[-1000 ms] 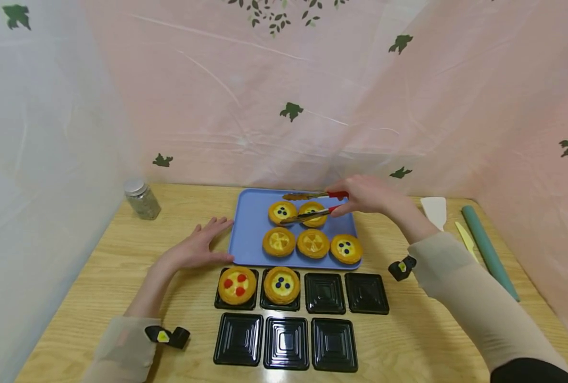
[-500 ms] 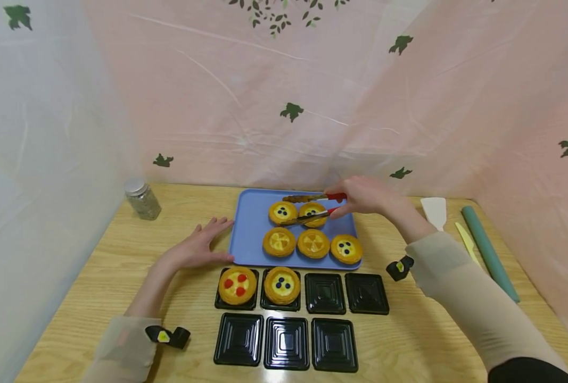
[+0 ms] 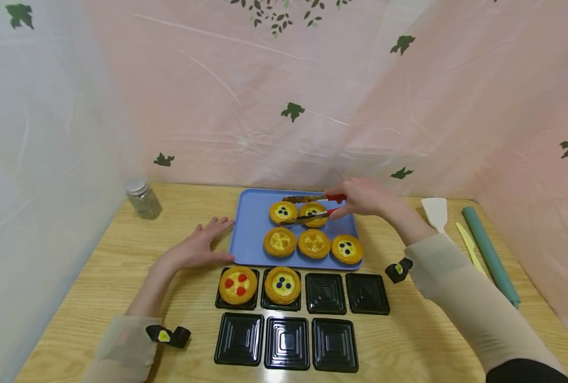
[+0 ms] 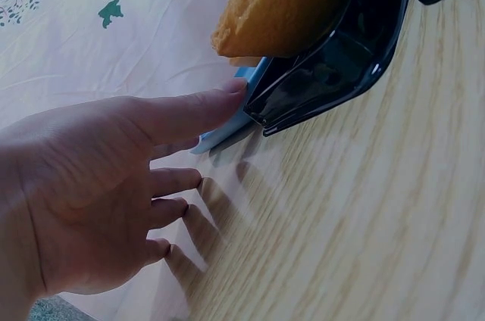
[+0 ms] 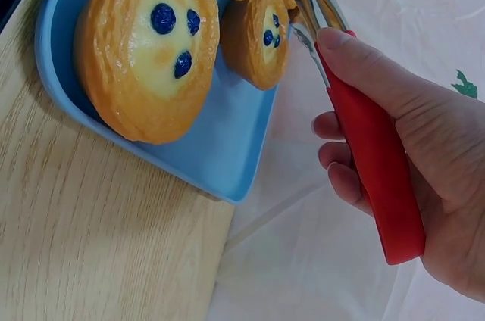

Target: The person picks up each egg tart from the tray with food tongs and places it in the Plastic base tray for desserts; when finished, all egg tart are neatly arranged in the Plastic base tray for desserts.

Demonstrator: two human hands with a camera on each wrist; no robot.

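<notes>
My right hand (image 3: 362, 197) grips red-handled tongs (image 5: 375, 166) over the back right of a blue tray (image 3: 247, 234). The tongs' two arms are spread, reaching left around the back-left blueberry tart (image 3: 282, 209) and crossing over the blueberry tart (image 3: 318, 219) beside it. In front lie two tarts with orange wedge toppings (image 3: 279, 242) and one more blueberry tart (image 3: 346, 249). My left hand (image 3: 199, 247) has its fingers spread at the tray's left edge; in the left wrist view the thumb lies right by the tray rim.
Before the tray, one black square container bears a strawberry tart (image 3: 238, 285), another a blueberry tart (image 3: 282, 285). Several bare black containers (image 3: 238, 339) lie around them. A glass jar (image 3: 142, 199) stands back left; a white spatula (image 3: 435, 213), yellow knife (image 3: 470, 246) and green rolling pin (image 3: 492, 255) lie right.
The right hand and tongs have shifted very slightly left and toward the front. The left hand, tarts and tray look the same.
</notes>
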